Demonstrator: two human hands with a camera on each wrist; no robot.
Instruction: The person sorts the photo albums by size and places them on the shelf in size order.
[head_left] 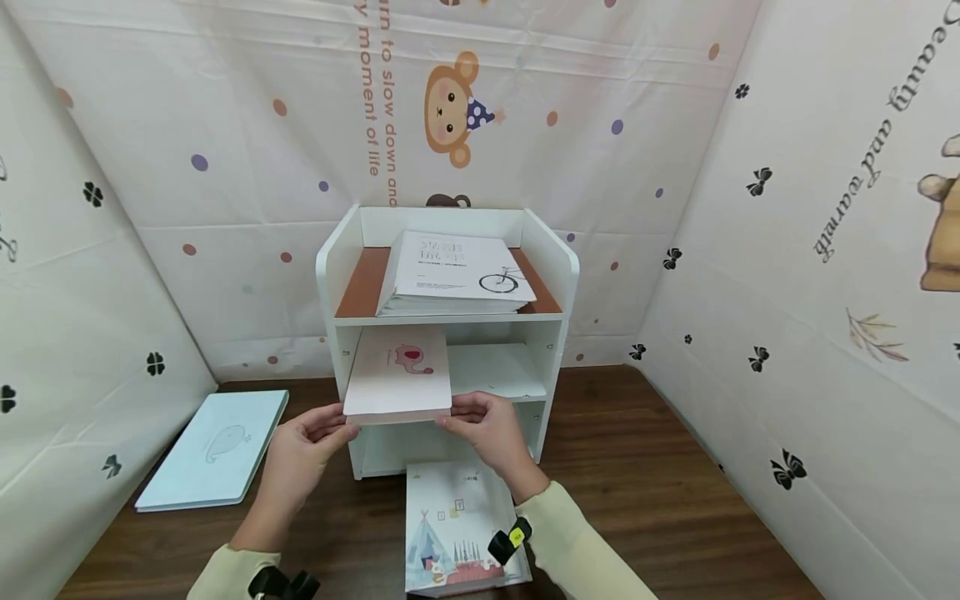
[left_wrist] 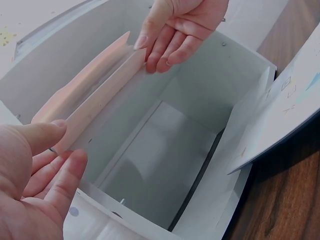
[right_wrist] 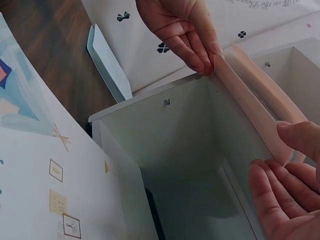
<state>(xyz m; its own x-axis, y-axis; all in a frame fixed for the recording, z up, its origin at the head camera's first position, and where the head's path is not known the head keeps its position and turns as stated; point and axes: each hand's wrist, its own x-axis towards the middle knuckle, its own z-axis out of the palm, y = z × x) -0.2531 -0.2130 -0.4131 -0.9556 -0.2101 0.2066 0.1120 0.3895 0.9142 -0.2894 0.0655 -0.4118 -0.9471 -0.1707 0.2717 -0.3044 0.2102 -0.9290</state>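
A pale pink notebook (head_left: 397,383) with a red elephant drawing lies partly inside the middle level of a small white shelf unit (head_left: 557,267), toward its left side. My left hand (head_left: 300,458) pinches its front left corner, thumb above and fingers below. With thumb and fingers, my right hand (head_left: 491,433) grips the front right corner. In the left wrist view the pink notebook (left_wrist: 107,97) shows its edge between both hands, over the bottom compartment (left_wrist: 160,165). The notebook's far end is hidden under the top level.
White books with a bicycle drawing (head_left: 457,271) are stacked on the top level. A light blue notebook (head_left: 217,450) lies on the wooden table (head_left: 637,500) at left. Books with a tent picture (head_left: 457,533) lie before the shelf. Printed cloth walls (head_left: 255,208) surround the table.
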